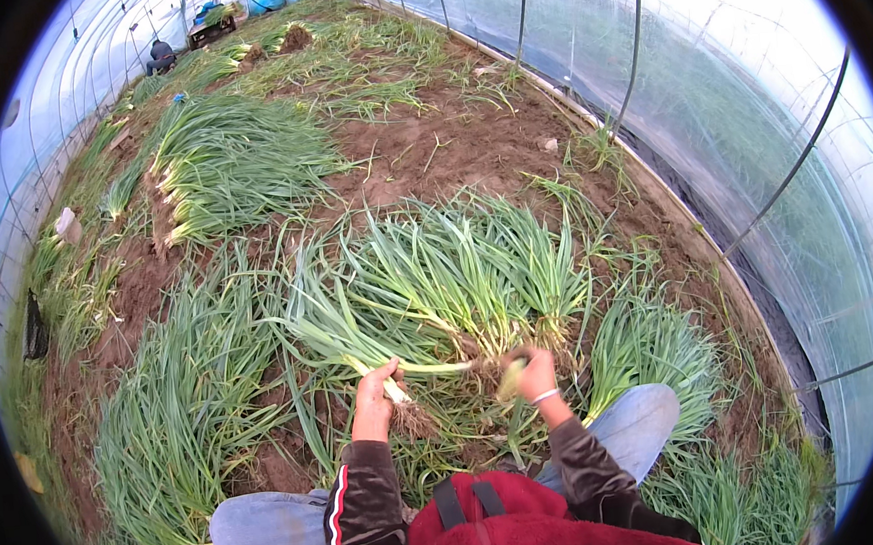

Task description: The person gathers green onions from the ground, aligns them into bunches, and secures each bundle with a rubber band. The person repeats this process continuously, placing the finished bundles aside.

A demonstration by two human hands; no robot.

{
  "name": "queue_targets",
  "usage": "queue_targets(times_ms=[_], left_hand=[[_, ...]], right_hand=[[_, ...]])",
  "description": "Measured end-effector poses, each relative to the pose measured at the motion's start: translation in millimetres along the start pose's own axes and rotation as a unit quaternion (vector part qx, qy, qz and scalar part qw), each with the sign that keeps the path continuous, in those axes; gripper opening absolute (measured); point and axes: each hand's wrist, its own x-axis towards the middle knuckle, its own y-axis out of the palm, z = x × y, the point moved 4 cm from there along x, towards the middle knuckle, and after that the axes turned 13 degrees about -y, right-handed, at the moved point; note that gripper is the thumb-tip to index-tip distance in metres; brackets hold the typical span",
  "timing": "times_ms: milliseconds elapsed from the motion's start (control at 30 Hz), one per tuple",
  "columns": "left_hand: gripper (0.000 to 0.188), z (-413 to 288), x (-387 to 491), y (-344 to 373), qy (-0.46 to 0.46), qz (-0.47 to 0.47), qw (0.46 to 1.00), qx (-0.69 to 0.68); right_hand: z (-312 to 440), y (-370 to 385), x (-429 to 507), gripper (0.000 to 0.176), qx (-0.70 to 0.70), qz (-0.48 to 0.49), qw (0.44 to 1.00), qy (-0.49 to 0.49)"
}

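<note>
My left hand (pixel 375 397) is closed around green onions (pixel 328 331). Their leaves fan up and left, and a bushy root clump (pixel 413 421) hangs below my fingers. One pale stalk (pixel 435 367) stretches right from that hand, its root end towards my right hand. Blurred, my right hand (pixel 537 375) has its fingers curled around a pale-green plant piece (pixel 511 380); its exact form is unclear. Just beyond both hands, a row of green onions (pixel 474 270) lies on the soil, roots towards me.
More green onions lie left (pixel 183 415) and right (pixel 655 356) of my knees. A large pile (pixel 242 161) lies farther ahead. The plastic tunnel wall (pixel 758 140) curves along the right. At the far left, a person (pixel 160 57) crouches near a loaded cart (pixel 212 28).
</note>
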Motion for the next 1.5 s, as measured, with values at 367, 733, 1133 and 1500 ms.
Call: queue_targets(times_ms=[367,733,1133,1500], left_hand=[[0.013,10.6,-21.4,3.7,-0.024,0.034,0.999,0.034],[0.014,-13.0,-10.3,-25.1,-0.007,0.022,0.999,0.033],[0.013,-29.7,-28.6,-1.2,0.059,-0.017,0.997,0.035],[0.044,12.4,-17.1,-5.7,-0.016,0.079,0.997,0.013]], right_hand=[[81.7,84.5,39.9,0.056,-0.219,0.246,0.939,-0.1],[17.3,68.4,-2.1,0.014,0.343,0.162,0.898,0.225],[-28.9,-41.0,-48.5,0.05,-0.391,0.252,0.869,0.168],[23.9,100.1,-67.0,0.027,0.221,0.135,0.951,0.166]])
